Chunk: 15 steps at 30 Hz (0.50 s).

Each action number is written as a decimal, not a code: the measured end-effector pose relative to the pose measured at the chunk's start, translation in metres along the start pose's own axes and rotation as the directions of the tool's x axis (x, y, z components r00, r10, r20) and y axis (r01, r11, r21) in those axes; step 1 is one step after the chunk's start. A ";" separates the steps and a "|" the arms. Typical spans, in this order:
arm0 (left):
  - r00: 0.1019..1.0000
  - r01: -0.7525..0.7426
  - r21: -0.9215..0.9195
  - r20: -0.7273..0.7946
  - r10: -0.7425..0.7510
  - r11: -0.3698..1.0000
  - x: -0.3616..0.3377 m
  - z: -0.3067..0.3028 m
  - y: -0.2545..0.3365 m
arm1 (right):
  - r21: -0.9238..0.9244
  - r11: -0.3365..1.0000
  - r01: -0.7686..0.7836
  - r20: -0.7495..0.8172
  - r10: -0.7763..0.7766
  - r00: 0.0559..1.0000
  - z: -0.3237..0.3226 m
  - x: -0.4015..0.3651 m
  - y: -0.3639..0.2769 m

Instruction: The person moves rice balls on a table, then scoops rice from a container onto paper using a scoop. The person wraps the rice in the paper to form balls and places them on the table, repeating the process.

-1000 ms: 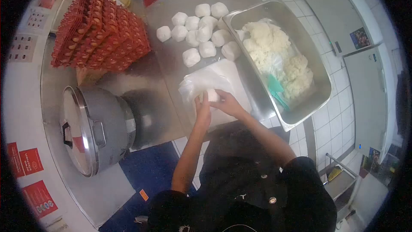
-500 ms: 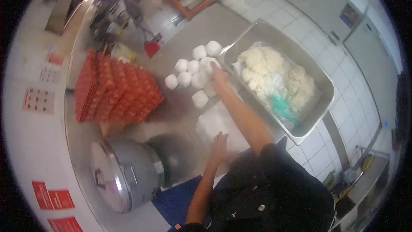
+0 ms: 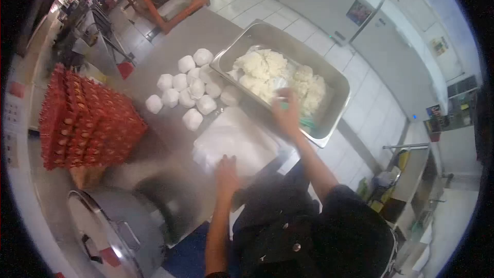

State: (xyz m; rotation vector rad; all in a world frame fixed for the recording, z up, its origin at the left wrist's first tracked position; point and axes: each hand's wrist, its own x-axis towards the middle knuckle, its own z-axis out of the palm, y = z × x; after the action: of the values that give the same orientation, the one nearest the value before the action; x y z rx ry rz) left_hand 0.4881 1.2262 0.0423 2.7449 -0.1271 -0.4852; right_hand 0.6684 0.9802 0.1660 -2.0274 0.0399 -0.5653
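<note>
My left hand (image 3: pixel 227 175) lies with its fingers stretched over the near edge of a stack of thin white sheets (image 3: pixel 239 136). At the near wall of a deep metal pan (image 3: pixel 337 118), my right hand (image 3: pixel 288 112) is smeared by motion, its fingers right over a green scoop (image 3: pixel 307 122). I cannot tell whether they grip it. Clumped cooked rice (image 3: pixel 262 67) fills much of the pan. Beyond the sheets, several white wrapped balls (image 3: pixel 193 119) sit grouped on the metal table.
Red egg trays (image 3: pixel 92 118) full of eggs are stacked at the left of the metal table (image 3: pixel 164 159). A large lidded pot (image 3: pixel 110 226) stands at the near left. An orange-brown wooden stand (image 3: pixel 167 0) is on the tiled floor beyond.
My right hand has left the wrapped balls and moved to the scoop in the pan. My left hand stays at the sheets. The camera view has shifted.
</note>
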 end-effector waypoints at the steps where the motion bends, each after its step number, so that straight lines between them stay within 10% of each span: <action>1: 1.000 0.028 0.017 -0.012 -0.027 0.999 0.002 -0.004 0.004 | -0.040 0.974 -0.224 -0.036 0.222 0.974 -0.035 0.008 0.027; 3: 0.997 0.081 0.047 -0.014 -0.080 0.996 -0.003 -0.020 0.022 | -0.534 0.825 -0.184 0.227 0.350 0.909 -0.090 0.012 0.076; 5: 0.996 0.045 0.015 -0.074 -0.044 0.999 -0.002 -0.014 0.019 | -0.654 0.754 0.058 0.509 0.381 0.772 -0.113 0.001 0.130; 10: 0.994 0.038 -0.006 -0.098 -0.038 0.999 -0.006 -0.015 0.016 | -0.786 0.609 0.106 0.514 0.549 0.658 -0.080 -0.002 0.157; 15: 0.996 0.068 -0.033 -0.048 -0.070 0.997 -0.007 -0.022 0.021 | -0.595 0.786 0.168 0.629 0.325 0.706 -0.095 0.023 0.130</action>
State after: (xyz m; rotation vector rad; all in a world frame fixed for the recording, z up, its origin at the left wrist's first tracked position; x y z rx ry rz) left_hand 0.4891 1.2149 0.0716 2.7358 -0.0129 -0.4346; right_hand 0.6768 0.8296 0.1040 -2.7553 -0.1720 0.4097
